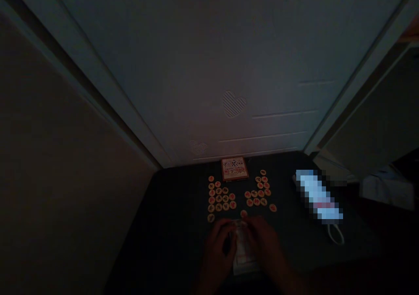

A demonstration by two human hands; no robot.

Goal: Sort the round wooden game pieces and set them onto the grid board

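Observation:
In dim light, my left hand (220,242) and my right hand (262,238) come together at the near edge of the table. Between them lies a pale sheet with faint printed lines (242,251), paper or thin plastic, I cannot tell which. Fingers of both hands are closed on its far end. Just beyond the fingertips is a round Chinese chess piece (244,214). More such discs, with red or dark characters, lie flat in a left group (218,198) and a right group (257,202).
A flat box with a printed lid (235,168) stands behind the pieces, near the white panel (196,68) with heart reliefs. To the right lies a lit, blurred-out phone (319,197) with a white cord loop (336,234). The dark table (170,225) ends at the left.

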